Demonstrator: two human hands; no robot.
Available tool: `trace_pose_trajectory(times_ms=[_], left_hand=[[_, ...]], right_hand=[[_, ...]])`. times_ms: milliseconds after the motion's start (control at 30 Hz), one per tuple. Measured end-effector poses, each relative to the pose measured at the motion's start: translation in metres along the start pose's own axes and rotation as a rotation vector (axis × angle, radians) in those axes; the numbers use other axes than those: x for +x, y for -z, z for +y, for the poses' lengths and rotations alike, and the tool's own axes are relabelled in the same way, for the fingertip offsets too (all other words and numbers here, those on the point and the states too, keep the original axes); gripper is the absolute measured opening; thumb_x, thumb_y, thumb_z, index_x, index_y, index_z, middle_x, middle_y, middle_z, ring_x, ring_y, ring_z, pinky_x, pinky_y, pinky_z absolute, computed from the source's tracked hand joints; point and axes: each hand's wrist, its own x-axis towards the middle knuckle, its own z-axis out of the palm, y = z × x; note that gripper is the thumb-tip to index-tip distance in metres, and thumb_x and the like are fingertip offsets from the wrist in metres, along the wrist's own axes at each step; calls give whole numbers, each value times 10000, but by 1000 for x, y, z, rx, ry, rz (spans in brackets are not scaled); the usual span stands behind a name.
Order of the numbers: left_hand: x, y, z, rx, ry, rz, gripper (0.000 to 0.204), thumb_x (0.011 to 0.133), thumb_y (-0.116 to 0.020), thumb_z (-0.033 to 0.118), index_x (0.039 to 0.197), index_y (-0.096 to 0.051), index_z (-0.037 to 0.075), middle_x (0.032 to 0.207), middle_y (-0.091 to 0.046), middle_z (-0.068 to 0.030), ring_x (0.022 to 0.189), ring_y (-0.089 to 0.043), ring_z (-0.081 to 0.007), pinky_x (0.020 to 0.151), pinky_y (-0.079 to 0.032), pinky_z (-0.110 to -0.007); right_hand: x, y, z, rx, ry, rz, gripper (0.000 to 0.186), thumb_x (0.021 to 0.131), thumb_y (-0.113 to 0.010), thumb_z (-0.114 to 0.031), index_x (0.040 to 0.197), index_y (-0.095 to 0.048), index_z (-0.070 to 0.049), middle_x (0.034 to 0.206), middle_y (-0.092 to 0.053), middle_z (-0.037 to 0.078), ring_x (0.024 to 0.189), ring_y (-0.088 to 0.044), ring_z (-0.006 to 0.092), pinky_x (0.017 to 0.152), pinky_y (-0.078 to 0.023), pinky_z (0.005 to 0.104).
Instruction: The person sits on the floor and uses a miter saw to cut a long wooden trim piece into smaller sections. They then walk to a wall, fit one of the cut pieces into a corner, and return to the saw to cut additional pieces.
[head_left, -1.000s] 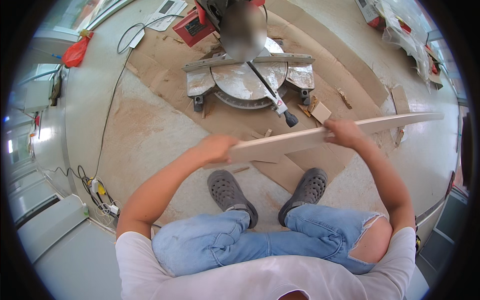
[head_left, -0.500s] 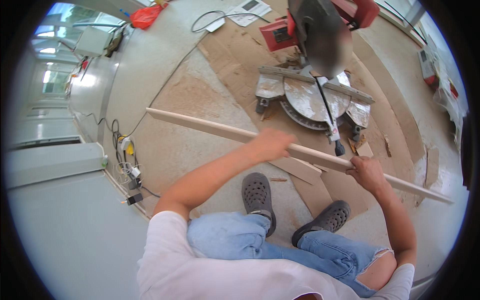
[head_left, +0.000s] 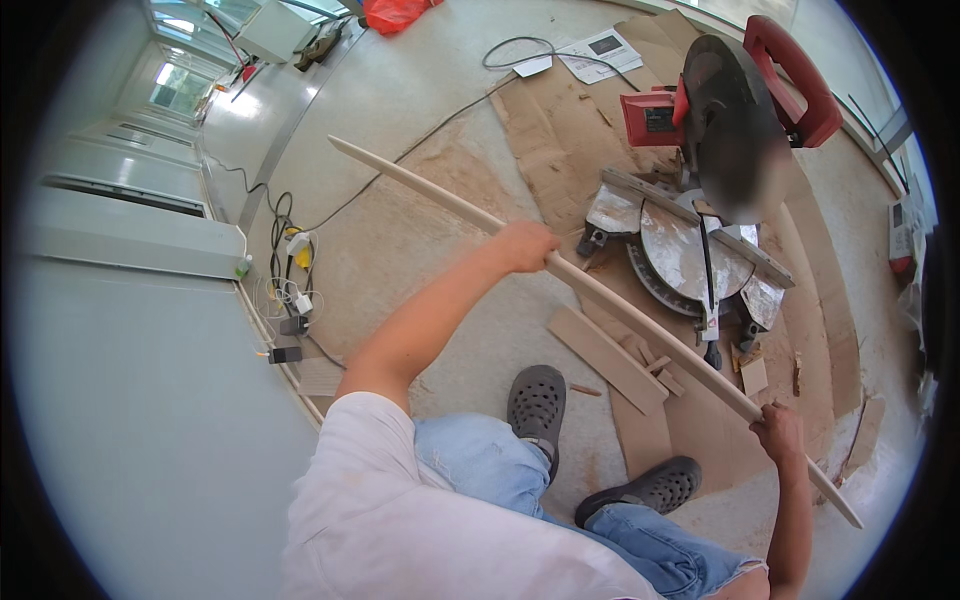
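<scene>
A long, narrow wooden strip (head_left: 640, 322) slants across the view from upper left to lower right, held up off the floor. My left hand (head_left: 527, 247) is closed round it left of its middle. Toward its lower right end, my right hand (head_left: 779, 432) grips it too. Just beyond the strip stands a miter saw (head_left: 697, 255) with a red handle, a dark blade guard and a round metal table. No part of the strip appears to lie on the saw table.
Cardboard sheets (head_left: 550, 150) lie under the saw. A short board (head_left: 607, 360) and several wood offcuts (head_left: 655, 367) are by my feet. A grey cable (head_left: 408, 150) crosses the floor to a tangle of cords and plugs (head_left: 293, 260) at left. A red bag (head_left: 392, 14) sits far off.
The strip has swung to a steeper slant, its right end coming down nearer me. My right hand has slid or moved farther toward that end. The view has shifted left.
</scene>
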Motion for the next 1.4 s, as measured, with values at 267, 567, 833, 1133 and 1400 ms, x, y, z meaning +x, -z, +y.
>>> trace_pose_trajectory(times_ms=[267,567,833,1133,1400], left_hand=[[27,-19,63,-64,-189,-153,221,770,-768,195,938,-678,82,963,-696,-121,1011,-672,-380,830,-549,-504],[-59,21,-149,151,296,13,195,724,-750,101,909,-691,108,928,-712,-121,952,-684,-370,783,-540,-502],[-24,37,-18,12,-39,-87,180,702,-753,111,842,-643,88,861,-687,-105,908,-678,-374,742,-533,-512],[-3,56,-124,20,5,116,276,732,-822,126,865,-591,52,988,-654,-135,997,-629,-386,811,-504,-490],[67,56,12,-91,-179,250,222,790,-778,98,914,-600,51,948,-631,-142,943,-621,-387,776,-491,-477]], right_hand=[[52,24,-112,155,199,-18,286,770,-832,-276,824,-646,-65,843,-691,129,841,-690,358,740,-551,470],[-34,-40,55,123,114,-26,346,657,-891,-313,673,-669,-48,691,-632,126,657,-649,336,626,-520,471],[74,9,-153,238,360,240,362,802,-830,-315,666,-605,-68,695,-589,116,671,-628,346,591,-490,465],[120,56,-170,135,371,273,294,826,-787,-294,806,-609,-60,789,-634,122,791,-669,345,666,-533,459],[193,66,-175,26,352,396,173,873,-669,-224,889,-670,-52,926,-681,120,896,-686,297,758,-571,412]])
